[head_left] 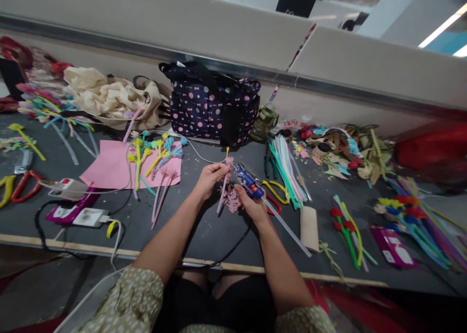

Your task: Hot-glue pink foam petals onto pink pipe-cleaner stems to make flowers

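Observation:
My left hand [210, 178] is closed on a pink craft flower [222, 192], its pale stem pointing down and its petals at the top by my fingertips. Wrapped round a blue hot glue gun [250, 181], my right hand [251, 204] keeps the nozzle close to the flower head. A long clear glue stick [288, 228] juts from the back of the gun. Beneath and between my hands lie pink petal pieces [232, 199] on the dark table. Red-handled and yellow-handled pliers [277, 191] rest just right of the gun.
Finished flowers [146, 160] lie on a pink sheet [109, 160] to the left. A dark patterned bag [204, 106] stands at the back. Coloured stems [286, 170], a beige roll [309, 228] and red flowers [343, 221] are on the right. Cables run by a power strip [75, 209].

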The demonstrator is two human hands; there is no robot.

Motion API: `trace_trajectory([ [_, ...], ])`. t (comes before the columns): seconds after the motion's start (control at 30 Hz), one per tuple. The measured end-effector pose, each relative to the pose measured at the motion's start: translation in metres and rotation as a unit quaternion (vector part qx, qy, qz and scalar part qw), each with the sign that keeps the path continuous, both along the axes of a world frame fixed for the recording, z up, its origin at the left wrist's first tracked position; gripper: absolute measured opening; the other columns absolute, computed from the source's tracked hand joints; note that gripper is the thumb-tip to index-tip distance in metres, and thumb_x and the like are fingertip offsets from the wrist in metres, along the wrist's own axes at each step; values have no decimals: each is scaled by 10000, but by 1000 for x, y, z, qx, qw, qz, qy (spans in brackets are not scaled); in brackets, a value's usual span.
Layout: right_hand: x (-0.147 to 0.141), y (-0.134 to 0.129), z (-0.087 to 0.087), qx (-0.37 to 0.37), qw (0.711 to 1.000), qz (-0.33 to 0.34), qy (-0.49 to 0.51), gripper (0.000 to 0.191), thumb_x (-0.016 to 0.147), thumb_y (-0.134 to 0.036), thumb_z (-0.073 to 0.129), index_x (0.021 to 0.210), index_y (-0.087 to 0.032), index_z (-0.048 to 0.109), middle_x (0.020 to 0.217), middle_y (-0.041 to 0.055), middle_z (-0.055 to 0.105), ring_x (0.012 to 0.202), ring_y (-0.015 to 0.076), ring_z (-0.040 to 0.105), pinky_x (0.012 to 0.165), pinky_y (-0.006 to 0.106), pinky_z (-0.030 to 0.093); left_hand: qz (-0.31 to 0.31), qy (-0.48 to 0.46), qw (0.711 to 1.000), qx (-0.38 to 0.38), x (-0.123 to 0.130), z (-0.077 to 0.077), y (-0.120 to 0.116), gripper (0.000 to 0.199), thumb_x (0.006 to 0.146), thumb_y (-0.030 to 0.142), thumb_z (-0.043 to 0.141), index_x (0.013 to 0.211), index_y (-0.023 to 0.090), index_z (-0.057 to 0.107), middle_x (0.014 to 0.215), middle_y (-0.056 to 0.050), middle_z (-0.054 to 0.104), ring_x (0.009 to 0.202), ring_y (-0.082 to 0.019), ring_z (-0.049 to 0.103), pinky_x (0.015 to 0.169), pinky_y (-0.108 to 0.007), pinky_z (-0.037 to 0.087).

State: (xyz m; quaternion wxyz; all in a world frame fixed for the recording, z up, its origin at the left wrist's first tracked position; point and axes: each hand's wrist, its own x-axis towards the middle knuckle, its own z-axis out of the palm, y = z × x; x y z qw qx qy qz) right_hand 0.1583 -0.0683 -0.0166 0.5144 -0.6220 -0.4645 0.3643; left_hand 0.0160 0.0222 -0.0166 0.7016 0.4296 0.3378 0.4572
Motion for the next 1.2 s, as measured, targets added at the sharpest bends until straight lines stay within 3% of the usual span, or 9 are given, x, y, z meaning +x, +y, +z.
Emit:
trace_trajectory([
  [0.2, -2, -1, 8, 4, 1000, 13, 5, 364, 712, -537, 689, 769, -178, 686, 463, -27, 558, 386, 112, 490, 414, 239, 400, 0, 1, 1000, -15, 0, 4, -2, 312, 643, 404, 793, 749, 137, 673, 659, -18, 648, 528, -91, 556, 548, -207, 434],
  [0.93, -3, 0, 7, -10, 1000, 14, -1, 365, 703, -530, 699, 752, -169, 698, 474, -19, 575, 383, 117, 502, 411, 244, 410, 1, -4, 1000, 15, -1, 1, 0, 289, 678, 401, 772, 741, 141, 662, 668, -20, 644, 550, -99, 562, 554, -209, 423],
  [1.2, -3, 0, 7, -19, 1000, 17, 4, 358, 695, -504, 708, 798, -162, 703, 470, -29, 562, 404, 116, 501, 424, 235, 403, 25, 27, 997, 66, -1, 1, 1, 315, 685, 435, 760, 708, 138, 658, 645, -14, 635, 546, -91, 532, 564, -207, 421],
])
